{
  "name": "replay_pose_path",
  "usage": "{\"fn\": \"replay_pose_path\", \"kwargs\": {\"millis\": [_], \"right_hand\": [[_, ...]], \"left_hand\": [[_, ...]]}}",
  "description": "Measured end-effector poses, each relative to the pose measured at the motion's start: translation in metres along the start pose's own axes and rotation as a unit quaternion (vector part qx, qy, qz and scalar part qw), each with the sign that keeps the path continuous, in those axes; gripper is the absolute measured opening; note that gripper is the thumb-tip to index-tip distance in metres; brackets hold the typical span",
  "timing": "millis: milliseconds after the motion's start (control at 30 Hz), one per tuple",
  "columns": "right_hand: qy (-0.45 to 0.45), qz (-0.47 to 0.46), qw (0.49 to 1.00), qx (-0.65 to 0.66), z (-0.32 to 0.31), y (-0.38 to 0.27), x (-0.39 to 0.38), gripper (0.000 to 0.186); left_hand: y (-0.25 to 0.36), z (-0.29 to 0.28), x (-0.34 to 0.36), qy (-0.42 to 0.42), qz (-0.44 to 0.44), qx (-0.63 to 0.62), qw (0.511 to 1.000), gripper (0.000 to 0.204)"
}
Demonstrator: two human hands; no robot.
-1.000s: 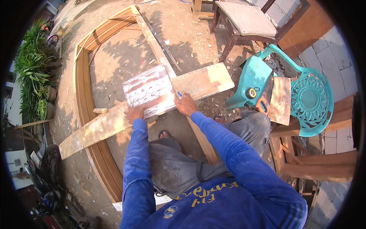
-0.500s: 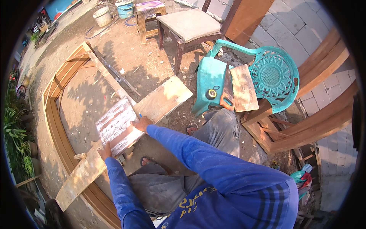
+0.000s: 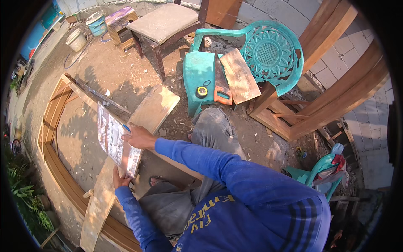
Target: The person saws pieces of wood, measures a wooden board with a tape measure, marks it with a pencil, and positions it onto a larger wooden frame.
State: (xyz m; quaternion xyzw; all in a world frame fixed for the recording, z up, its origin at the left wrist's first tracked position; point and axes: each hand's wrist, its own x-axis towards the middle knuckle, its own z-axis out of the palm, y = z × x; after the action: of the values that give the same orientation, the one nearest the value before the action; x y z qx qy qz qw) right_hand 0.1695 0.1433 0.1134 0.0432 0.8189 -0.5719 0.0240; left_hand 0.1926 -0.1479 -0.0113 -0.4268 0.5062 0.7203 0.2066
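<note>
A flat brown board with white streaks (image 3: 110, 134) is tilted above the planks in front of me. My left hand (image 3: 121, 179) grips its near corner, thumb on top. My right hand (image 3: 142, 137) is over the board's right edge, fingers bent, with a slim blue pen (image 3: 126, 127) between them. Under the board, a wide pale plank (image 3: 156, 107) reaches out to the right, and another long plank (image 3: 97, 206) extends toward the lower left. What supports the planks is mostly hidden.
A curved wooden frame (image 3: 63, 168) lies on the left. On a green plastic chair (image 3: 191, 71) rest a tape measure (image 3: 202, 92), a handsaw (image 3: 222, 94) and a short board (image 3: 240, 75). A cushioned chair (image 3: 163, 21) stands behind; another wooden frame (image 3: 310, 113) leans at right.
The streaked board has been lifted from lying nearly flat to a steep tilt. My right hand still has the pen and has shifted along the board's edge. The whole view has turned.
</note>
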Motion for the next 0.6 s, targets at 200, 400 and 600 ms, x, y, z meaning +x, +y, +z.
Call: {"fn": "replay_pose_path", "kwargs": {"millis": [200, 400, 600], "right_hand": [[0.120, -0.152, 0.977, -0.086, -0.178, -0.094, -0.082, 0.041], [0.211, -0.174, 0.927, -0.257, -0.365, -0.160, -0.205, 0.031], [0.269, -0.170, 0.880, -0.353, -0.426, -0.147, -0.304, 0.026]], "left_hand": [[0.005, 0.169, -0.106, -0.239, 0.119, -0.056, 0.962, 0.093], [0.020, 0.294, -0.220, -0.395, 0.263, 0.136, 0.870, 0.082], [0.005, 0.257, -0.211, -0.371, 0.229, 0.193, 0.879, 0.075]]}}
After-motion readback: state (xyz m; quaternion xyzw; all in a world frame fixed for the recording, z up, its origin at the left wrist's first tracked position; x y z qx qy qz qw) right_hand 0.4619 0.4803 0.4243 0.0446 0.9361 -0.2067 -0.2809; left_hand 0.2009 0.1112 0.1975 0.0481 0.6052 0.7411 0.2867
